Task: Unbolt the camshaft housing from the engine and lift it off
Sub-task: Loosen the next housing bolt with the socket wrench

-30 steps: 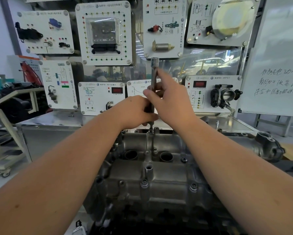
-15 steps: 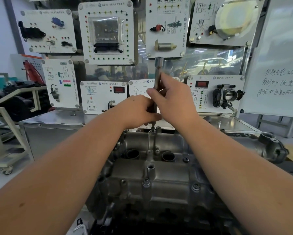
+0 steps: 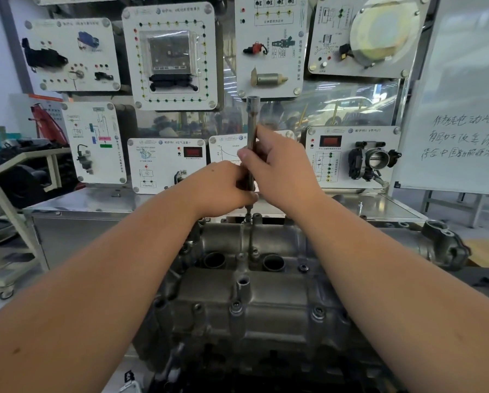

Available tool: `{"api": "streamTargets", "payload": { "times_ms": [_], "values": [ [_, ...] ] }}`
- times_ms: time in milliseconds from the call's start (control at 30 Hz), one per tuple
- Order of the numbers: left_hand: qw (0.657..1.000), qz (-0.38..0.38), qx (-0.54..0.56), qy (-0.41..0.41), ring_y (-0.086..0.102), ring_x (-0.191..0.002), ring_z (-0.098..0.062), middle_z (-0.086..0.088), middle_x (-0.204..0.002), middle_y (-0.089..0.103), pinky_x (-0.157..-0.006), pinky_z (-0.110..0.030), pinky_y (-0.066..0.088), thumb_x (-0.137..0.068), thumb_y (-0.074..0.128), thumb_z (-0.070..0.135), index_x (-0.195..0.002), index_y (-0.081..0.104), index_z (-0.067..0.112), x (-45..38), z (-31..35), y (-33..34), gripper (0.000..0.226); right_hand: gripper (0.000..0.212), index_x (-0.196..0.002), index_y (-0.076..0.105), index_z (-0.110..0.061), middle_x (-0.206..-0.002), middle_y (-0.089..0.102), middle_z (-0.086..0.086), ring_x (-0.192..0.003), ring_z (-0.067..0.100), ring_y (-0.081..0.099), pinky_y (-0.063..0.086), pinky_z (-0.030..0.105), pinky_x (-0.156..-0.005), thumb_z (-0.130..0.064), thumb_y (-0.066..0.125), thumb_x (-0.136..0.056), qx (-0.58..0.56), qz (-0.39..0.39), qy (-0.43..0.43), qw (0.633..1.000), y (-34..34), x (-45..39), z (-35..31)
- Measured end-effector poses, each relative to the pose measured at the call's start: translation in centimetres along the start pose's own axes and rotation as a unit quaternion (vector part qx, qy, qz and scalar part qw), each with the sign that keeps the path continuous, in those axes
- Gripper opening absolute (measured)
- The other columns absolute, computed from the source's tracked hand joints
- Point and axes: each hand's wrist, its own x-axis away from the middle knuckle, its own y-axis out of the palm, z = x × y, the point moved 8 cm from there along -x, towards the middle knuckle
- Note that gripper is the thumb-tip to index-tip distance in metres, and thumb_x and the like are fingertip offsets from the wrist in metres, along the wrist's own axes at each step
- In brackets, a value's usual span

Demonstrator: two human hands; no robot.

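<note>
The grey cast camshaft housing [image 3: 266, 296] lies on the engine in the lower middle, with bolts along its ridges and two round holes near its far side. A long socket extension bar [image 3: 251, 120] stands upright over a bolt [image 3: 248, 217] at the housing's far edge. My left hand [image 3: 220, 188] grips the bar's lower part, just above the bolt. My right hand [image 3: 280, 168] pinches the bar higher up with fingers and thumb. The bar's top end sticks out above both hands.
A steel bench [image 3: 96, 199] runs behind the engine, backed by white training panels [image 3: 169, 55] with electrical parts. A whiteboard [image 3: 464, 109] stands at the right. A cart on castors [image 3: 8, 251] is at the left. A throttle body panel [image 3: 353, 157] sits behind my right hand.
Both hands stay on the upright bar in the same place; my right fingers have shifted slightly around it. The view has drifted a little.
</note>
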Motion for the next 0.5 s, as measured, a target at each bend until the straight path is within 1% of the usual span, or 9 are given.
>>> {"api": "streamTargets", "payload": {
  "times_ms": [67, 133, 167, 233, 300, 367, 400, 433, 500],
  "values": [
    [1.0, -0.005, 0.011, 0.001, 0.069, -0.08, -0.009, 0.006, -0.079, 0.075, -0.077, -0.031, 0.054, -0.094, 0.066, 0.028, -0.09, 0.074, 0.017, 0.02, -0.03, -0.01, 0.015, 0.01, -0.108, 0.06, -0.015, -0.066, 0.058, -0.008, -0.064, 0.007, 0.052, 0.037, 0.025, -0.059, -0.022, 0.057, -0.1, -0.012, -0.019, -0.001, 1.0, 0.34, 0.1, -0.1],
    [1.0, -0.006, 0.01, 0.003, 0.068, -0.07, 0.0, 0.014, -0.069, 0.073, -0.069, -0.025, 0.05, -0.094, 0.066, 0.028, -0.083, 0.073, 0.023, 0.08, 0.05, -0.07, 0.014, 0.036, -0.136, 0.053, -0.018, -0.081, 0.068, -0.006, -0.076, 0.009, 0.061, 0.046, 0.026, -0.069, -0.024, 0.056, -0.101, -0.018, -0.036, 0.006, 0.999, 0.61, 0.27, -0.4],
    [1.0, -0.003, 0.011, 0.003, 0.068, -0.067, 0.002, 0.015, -0.068, 0.073, -0.067, -0.024, 0.05, -0.094, 0.066, 0.029, -0.083, 0.072, 0.024, 0.06, 0.06, -0.1, 0.014, 0.045, -0.144, 0.048, -0.019, -0.091, 0.071, -0.004, -0.085, 0.012, 0.065, 0.05, 0.028, -0.077, -0.026, 0.059, -0.1, -0.021, -0.036, 0.012, 0.999, 0.62, 0.3, -0.35],
    [1.0, 0.005, 0.017, 0.003, 0.07, -0.068, -0.002, 0.009, -0.075, 0.076, -0.074, -0.029, 0.055, -0.093, 0.067, 0.033, -0.088, 0.074, 0.021, -0.05, -0.04, -0.11, 0.015, 0.051, -0.144, 0.05, -0.019, -0.103, 0.072, -0.002, -0.096, 0.017, 0.066, 0.051, 0.03, -0.085, -0.028, 0.065, -0.097, -0.012, -0.016, 0.018, 1.0, 0.28, 0.3, -0.35],
    [1.0, 0.006, 0.022, -0.002, 0.072, -0.07, -0.006, 0.003, -0.08, 0.077, -0.079, -0.032, 0.057, -0.091, 0.069, 0.037, -0.089, 0.075, 0.017, -0.04, -0.24, -0.02, 0.021, 0.037, -0.131, 0.059, -0.015, -0.091, 0.069, -0.002, -0.086, 0.017, 0.064, 0.047, 0.026, -0.075, -0.025, 0.065, -0.096, -0.001, -0.002, 0.013, 1.0, 0.07, 0.19, -0.3],
    [1.0, 0.012, 0.018, -0.001, 0.069, -0.067, -0.005, 0.003, -0.075, 0.075, -0.072, -0.03, 0.053, -0.09, 0.07, 0.037, -0.081, 0.074, 0.018, -0.04, -0.26, -0.1, 0.021, 0.017, -0.112, 0.059, -0.011, -0.076, 0.063, -0.003, -0.071, 0.014, 0.057, 0.038, 0.021, -0.06, -0.021, 0.061, -0.098, 0.009, -0.003, 0.003, 1.0, 0.16, 0.13, -0.28],
    [1.0, 0.015, 0.012, 0.002, 0.066, -0.065, -0.003, 0.004, -0.073, 0.073, -0.068, -0.029, 0.05, -0.089, 0.07, 0.035, -0.078, 0.072, 0.019, 0.01, -0.16, -0.17, 0.019, 0.015, -0.111, 0.057, -0.01, -0.074, 0.06, -0.005, -0.068, 0.013, 0.055, 0.035, 0.019, -0.056, -0.02, 0.058, -0.1, 0.013, -0.009, 0.002, 1.0, 0.27, 0.13, -0.28],
    [1.0, 0.015, 0.011, 0.003, 0.065, -0.065, -0.003, 0.004, -0.072, 0.072, -0.066, -0.029, 0.049, -0.09, 0.07, 0.033, -0.077, 0.071, 0.021, 0.03, -0.09, -0.23, 0.018, 0.02, -0.118, 0.056, -0.009, -0.075, 0.059, -0.006, -0.068, 0.013, 0.054, 0.035, 0.017, -0.056, -0.02, 0.055, -0.101, 0.016, -0.016, 0.001, 1.0, 0.43, 0.07, -0.3],
    [1.0, 0.008, 0.021, 0.005, 0.067, -0.07, -0.005, 0.007, -0.072, 0.074, -0.07, -0.026, 0.051, -0.092, 0.068, 0.031, -0.078, 0.069, 0.027, 0.07, 0.0, -0.26, 0.014, 0.034, -0.134, 0.051, -0.008, -0.082, 0.059, -0.007, -0.074, 0.014, 0.055, 0.036, 0.023, -0.061, -0.021, 0.052, -0.103, 0.015, -0.029, 0.006, 0.999, 0.65, 0.06, -0.35]
  ]
}}
